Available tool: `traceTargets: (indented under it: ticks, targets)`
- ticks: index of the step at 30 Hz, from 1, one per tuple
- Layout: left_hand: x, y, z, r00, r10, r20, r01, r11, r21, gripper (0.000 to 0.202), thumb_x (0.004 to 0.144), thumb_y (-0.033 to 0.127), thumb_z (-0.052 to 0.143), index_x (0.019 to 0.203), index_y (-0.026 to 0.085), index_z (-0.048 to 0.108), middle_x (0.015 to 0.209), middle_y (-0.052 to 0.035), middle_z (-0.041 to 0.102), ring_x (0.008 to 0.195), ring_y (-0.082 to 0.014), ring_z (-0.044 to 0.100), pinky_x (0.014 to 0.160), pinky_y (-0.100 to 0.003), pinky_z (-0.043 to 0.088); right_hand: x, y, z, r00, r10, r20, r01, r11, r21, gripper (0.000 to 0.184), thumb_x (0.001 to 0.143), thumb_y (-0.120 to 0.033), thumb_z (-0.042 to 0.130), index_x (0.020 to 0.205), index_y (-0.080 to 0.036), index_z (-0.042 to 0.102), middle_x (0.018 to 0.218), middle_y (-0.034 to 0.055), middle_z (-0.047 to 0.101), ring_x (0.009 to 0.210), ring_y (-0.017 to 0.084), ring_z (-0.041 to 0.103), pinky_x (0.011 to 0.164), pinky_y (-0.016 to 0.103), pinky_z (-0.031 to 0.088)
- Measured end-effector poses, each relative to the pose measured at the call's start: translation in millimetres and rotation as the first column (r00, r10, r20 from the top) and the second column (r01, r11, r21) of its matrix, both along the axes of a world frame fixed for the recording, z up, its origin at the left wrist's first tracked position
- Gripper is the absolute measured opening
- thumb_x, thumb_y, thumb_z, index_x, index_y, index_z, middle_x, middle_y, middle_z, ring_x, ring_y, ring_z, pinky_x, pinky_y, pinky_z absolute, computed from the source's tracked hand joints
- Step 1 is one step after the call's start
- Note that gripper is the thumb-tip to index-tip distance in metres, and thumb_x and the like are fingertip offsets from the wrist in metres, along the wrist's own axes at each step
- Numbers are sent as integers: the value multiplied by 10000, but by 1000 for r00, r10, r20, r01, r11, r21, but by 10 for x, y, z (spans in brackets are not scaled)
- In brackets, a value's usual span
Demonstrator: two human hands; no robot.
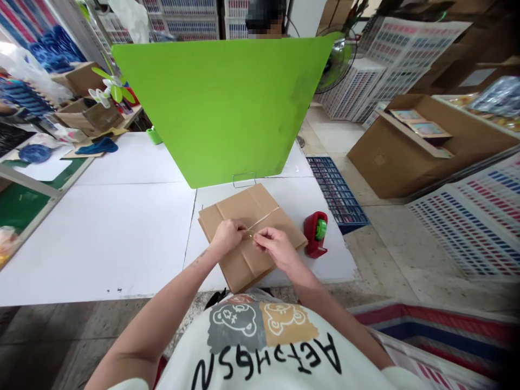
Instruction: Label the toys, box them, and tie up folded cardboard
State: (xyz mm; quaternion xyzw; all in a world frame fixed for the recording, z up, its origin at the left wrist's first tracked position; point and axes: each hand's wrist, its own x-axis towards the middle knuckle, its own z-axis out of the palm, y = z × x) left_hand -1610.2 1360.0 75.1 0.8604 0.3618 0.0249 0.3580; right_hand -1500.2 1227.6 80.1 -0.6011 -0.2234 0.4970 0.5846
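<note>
A stack of flat brown cardboard (pixel 244 257) lies at an angle on the white table, its near corner at the table's front edge. A thin pale string (pixel 266 218) runs across its top. My left hand (pixel 229 236) rests over the cardboard's middle, fingers closed on the string near its centre. Just to the right, my right hand (pixel 273 245) pinches thumb and forefinger together at a small bit of the same string. The two hands are a short gap apart.
A red tape dispenser (pixel 316 234) with green tape stands right of the cardboard. Behind it, a large green board (pixel 227 108) rises upright near a wire stand (pixel 244 180). An open cardboard box (pixel 385 151) and white crates (pixel 471 216) stand on the right. Another person's head shows beyond the board.
</note>
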Motion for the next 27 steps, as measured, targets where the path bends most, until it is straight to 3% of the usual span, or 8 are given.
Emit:
traceTargets:
  ticks: [6, 17, 27]
  targets:
    - [-17, 46, 20, 998, 3, 55, 1, 997, -72, 161, 770, 236, 610, 805, 187, 760, 795, -37, 744, 734, -158, 646, 657, -235, 433, -15, 204, -140, 997, -40, -70, 31, 990, -135, 345, 555, -413, 780, 672, -149, 590, 633, 13, 639, 472, 62, 469, 405, 185, 290]
    - [-30, 144, 17, 995, -63, 77, 72, 990, -117, 186, 758, 210, 578, 792, 173, 756, 740, -31, 729, 682, -142, 622, 639, -224, 429, -160, 382, -111, 977, -208, 44, 213, 945, -248, 175, 652, -222, 717, 659, -156, 555, 599, 9, 645, 479, 97, 579, 374, 164, 365]
    - [20, 285, 35, 972, -226, 68, 235, 951, -199, 211, 704, 178, 567, 798, 149, 754, 661, -5, 673, 647, -133, 557, 604, -223, 410, -166, 415, -130, 974, -226, 26, 224, 934, -277, 172, 655, -156, 714, 659, -162, 542, 554, 17, 646, 459, 98, 584, 390, 158, 414]
